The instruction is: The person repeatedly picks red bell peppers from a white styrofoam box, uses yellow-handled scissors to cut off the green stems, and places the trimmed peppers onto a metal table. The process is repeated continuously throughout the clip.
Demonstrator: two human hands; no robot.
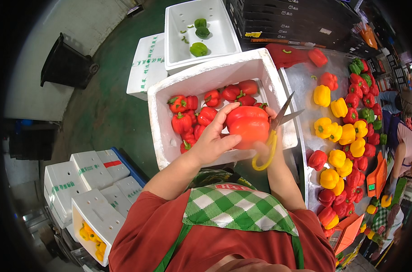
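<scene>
A large red bell pepper (247, 121) is held up over the white foam box (158, 129) in front of me. My left hand (217, 139) grips its left side, thumb and fingers spread around it. On the other side, my right hand (279, 138) holds scissors (272, 137) with yellow handles, and its fingertips rest against the pepper. The scissor blades stand apart, pointing away to the upper right, clear of the pepper. Several red bell peppers (182, 122) lie in the foam box below. Part of my right hand is blurred.
To my right, a metal table (312, 127) carries many red, yellow and green peppers, plus orange scales (379, 174). Beyond the box stands another foam box (172, 31) with green peppers. Black crates (283, 25) are stacked behind. Foam boxes (90, 172) sit left; people work far right.
</scene>
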